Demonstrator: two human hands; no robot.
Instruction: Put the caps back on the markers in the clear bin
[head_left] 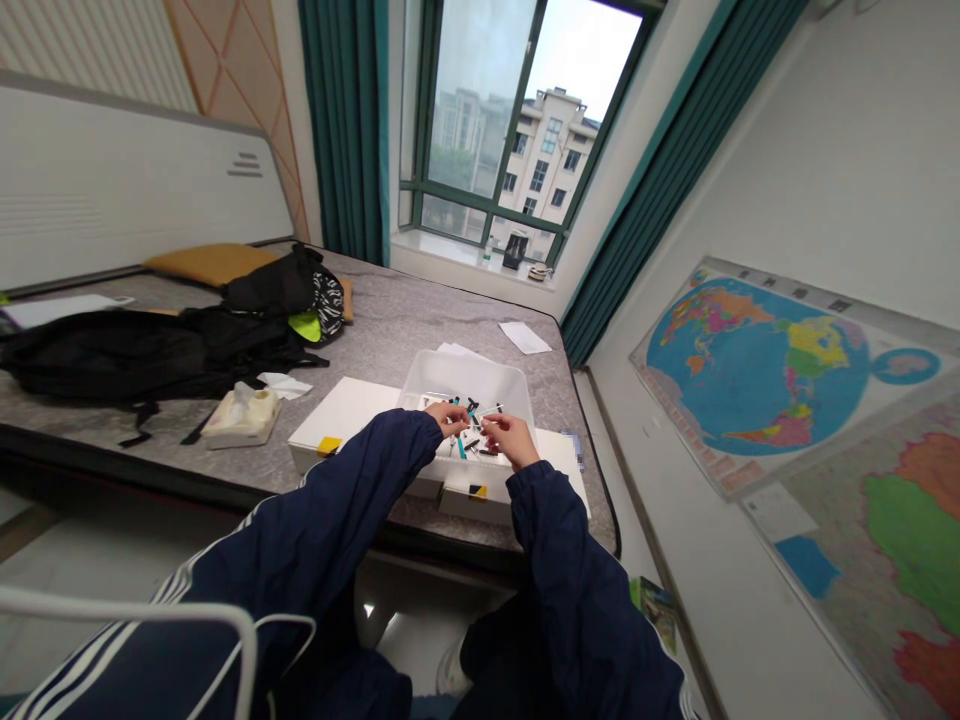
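A translucent white plastic bin holds several small parts in black, white and teal, too small to name. Over its near half, my left hand is closed, its fingertips bent toward the middle. Facing it from the right, my right hand is closed as well, with thumb and fingers drawn together. The fingertips of both hands come close to each other above the loose parts. Whatever sits between the fingers is too small to make out. A teal piece lies in the bin just below the hands.
White cardboard boxes with yellow labels stand beside and under the bin on the grey mattress. Leftward are a tissue pack and a black backpack. A white paper lies behind. The mapped wall is at right.
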